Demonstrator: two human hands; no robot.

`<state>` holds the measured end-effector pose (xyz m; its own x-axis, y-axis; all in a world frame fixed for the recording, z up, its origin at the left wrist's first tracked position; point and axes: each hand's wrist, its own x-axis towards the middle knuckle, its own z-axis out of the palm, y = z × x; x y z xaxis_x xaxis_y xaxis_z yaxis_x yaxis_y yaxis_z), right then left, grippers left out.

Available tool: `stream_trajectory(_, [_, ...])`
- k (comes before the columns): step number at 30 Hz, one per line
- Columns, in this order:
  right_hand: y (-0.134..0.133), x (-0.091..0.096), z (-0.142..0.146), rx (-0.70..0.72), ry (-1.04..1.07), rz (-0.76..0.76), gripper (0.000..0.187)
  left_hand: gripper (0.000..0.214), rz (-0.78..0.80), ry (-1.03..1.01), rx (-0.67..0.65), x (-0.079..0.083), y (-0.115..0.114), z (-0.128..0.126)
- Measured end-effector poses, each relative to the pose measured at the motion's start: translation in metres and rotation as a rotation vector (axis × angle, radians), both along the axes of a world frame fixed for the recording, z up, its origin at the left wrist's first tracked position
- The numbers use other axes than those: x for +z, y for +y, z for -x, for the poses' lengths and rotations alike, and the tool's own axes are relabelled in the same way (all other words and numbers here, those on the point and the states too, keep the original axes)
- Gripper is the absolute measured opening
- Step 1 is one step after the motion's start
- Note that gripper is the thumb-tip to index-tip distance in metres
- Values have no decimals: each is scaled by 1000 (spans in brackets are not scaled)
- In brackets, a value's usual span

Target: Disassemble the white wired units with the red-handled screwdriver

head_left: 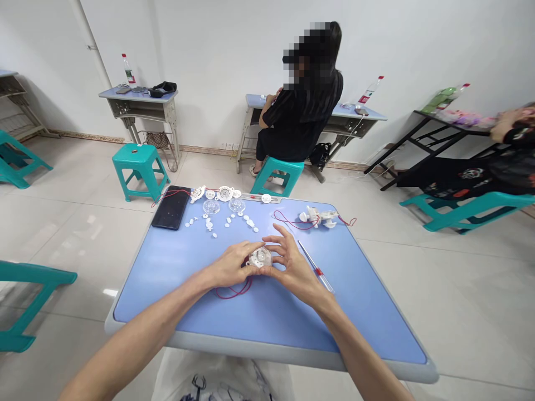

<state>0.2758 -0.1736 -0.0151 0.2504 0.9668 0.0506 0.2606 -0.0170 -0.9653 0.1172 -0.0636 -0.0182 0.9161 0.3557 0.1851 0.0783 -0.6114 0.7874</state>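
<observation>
Between my two hands is a small round white-and-clear plastic mechanism (261,257) with gear-like parts inside. My left hand (234,264) grips its left side between thumb and fingers. From the right, my right hand (288,262) holds the edge with the thumb and fingertips, its index finger raised. A red cord (234,292) loops out on the table below the mechanism. To the right of my right hand lies a thin screwdriver (315,266) with a clear and red handle. Beyond my hands are small white plastic pieces (228,221) and two clear round covers (211,206).
A black phone (171,208) lies at the blue table's (167,295) back left. White round housings (224,193) line the far edge. White assembled units (320,216) with red cords lie at the back right. A person (309,106) sits on a green stool (277,177) ahead; another sits right.
</observation>
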Motion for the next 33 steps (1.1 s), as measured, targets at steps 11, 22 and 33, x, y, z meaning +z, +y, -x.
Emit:
stream_trajectory(11, [-1,7,4,12,-11,29,88,47,-69,-20,2,-3,2,-2])
stream_trajectory(22, [-55,18,-38,-446,-760,152,47,54,48,32,55,1,-2,0])
stream_trajectory(33, [-84,-10,-46,-504,-899,532,40,52,69,20,62,1,-3,1])
